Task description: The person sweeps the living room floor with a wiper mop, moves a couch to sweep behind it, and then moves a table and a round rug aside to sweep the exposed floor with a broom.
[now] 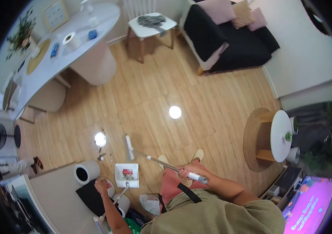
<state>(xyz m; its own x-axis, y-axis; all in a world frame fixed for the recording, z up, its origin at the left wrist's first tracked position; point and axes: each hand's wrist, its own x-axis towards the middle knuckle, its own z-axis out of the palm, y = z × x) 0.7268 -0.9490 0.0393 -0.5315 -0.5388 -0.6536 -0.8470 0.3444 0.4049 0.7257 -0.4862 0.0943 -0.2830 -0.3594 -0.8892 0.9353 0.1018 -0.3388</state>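
Note:
My right hand point(183, 173) is wrapped around the grey-and-white handle point(166, 164) of a broom. Its pale broom head point(129, 148) rests on the wooden floor at the left. A white dustpan point(121, 169) lies just below the broom head, with red-and-white litter point(127, 172) in it. From the dustpan a long handle point(120, 196) slants down toward my left forearm. My left hand point(102, 185) is closed in a fist above a black mat-like item, left of the dustpan; whatever is inside the fingers is hidden. Dark debris point(101, 157) lies scattered on the floor near the dustpan.
A white cylindrical bin point(88, 171) stands at the left by a low partition. A clear plastic bag point(149, 203) sits beside my legs. Farther off are a long table point(95, 33), a chair point(152, 29), a dark sofa point(244, 50) and a round white table point(280, 136).

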